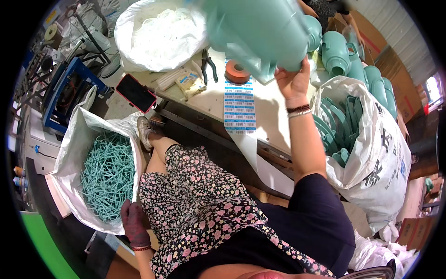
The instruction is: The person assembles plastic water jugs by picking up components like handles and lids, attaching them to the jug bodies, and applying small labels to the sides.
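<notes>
My right hand (293, 83) is raised over the table with its fingers around the lower edge of a large teal plastic vacuum flask casing (260, 32), which is tilted and partly cut off by the top of the view. My left hand (134, 225), in a dark red glove, hangs low beside a white woven sack (69, 160), next to its near rim. The fingers point toward the sack, and nothing shows in them. Many thin teal plastic sticks (109, 176) fill that sack.
A label strip (240, 109), orange tape roll (237, 72), pliers (209, 66) and phone (136, 93) lie ahead. A sack of white rings (125, 23) stands behind. At right are a sack of teal handles (381, 153) and more flask casings (336, 52); another person's arm (354, 29) is beyond.
</notes>
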`<state>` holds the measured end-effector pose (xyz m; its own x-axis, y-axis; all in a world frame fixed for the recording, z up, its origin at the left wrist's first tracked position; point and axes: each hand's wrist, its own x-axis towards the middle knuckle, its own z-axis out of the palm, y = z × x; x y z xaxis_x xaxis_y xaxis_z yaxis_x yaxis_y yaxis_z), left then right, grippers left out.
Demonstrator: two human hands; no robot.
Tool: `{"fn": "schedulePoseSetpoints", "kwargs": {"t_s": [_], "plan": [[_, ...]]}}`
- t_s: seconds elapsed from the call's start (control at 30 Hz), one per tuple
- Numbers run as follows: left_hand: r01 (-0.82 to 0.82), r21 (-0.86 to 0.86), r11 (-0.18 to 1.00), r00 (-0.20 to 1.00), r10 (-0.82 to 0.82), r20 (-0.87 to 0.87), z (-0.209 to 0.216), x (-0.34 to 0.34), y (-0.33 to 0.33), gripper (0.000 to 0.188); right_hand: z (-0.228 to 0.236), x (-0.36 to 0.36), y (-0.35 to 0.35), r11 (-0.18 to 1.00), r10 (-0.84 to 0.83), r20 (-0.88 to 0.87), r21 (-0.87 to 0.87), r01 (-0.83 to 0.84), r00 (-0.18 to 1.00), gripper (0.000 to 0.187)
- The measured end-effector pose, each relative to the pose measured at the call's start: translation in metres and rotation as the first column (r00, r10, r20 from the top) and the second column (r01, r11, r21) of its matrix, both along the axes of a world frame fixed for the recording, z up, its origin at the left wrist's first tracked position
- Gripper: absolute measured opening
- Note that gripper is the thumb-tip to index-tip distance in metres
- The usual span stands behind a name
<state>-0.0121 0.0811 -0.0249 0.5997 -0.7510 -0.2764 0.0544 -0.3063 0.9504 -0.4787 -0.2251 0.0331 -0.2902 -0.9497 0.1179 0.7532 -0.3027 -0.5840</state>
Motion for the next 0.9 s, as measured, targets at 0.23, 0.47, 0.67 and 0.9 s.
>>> {"fn": "schedulePoseSetpoints", "kwargs": {"t_s": [0.23, 0.47, 0.67, 0.9], "plan": [[0.653, -0.59, 0.475, 0.661, -0.737, 0.138, 0.112, -0.059, -0.042, 0.031, 0.052, -0.114, -0.067, 0.888, -0.46, 0.0, -0.012, 0.46, 0.888, 0.05], [0.751, -0.63, 0.196, 0.414, -0.884, 0.218, 0.132, -0.087, -0.058, 0.031, 0.074, -0.159, -0.083, 0.547, -0.62, -0.484, 0.296, 0.783, 0.617, 0.075], [0.765, -0.612, 0.203, 0.413, -0.883, 0.224, 0.126, -0.087, -0.048, 0.03, 0.064, -0.189, -0.085, 0.541, -0.459, -0.658, 0.326, 0.775, 0.597, 0.103], [0.766, -0.62, 0.17, 0.389, -0.891, 0.236, 0.127, -0.085, -0.037, 0.03, 0.041, -0.159, -0.078, 0.245, -0.675, -0.719, -0.428, 0.87, -0.163, 0.063]]}}
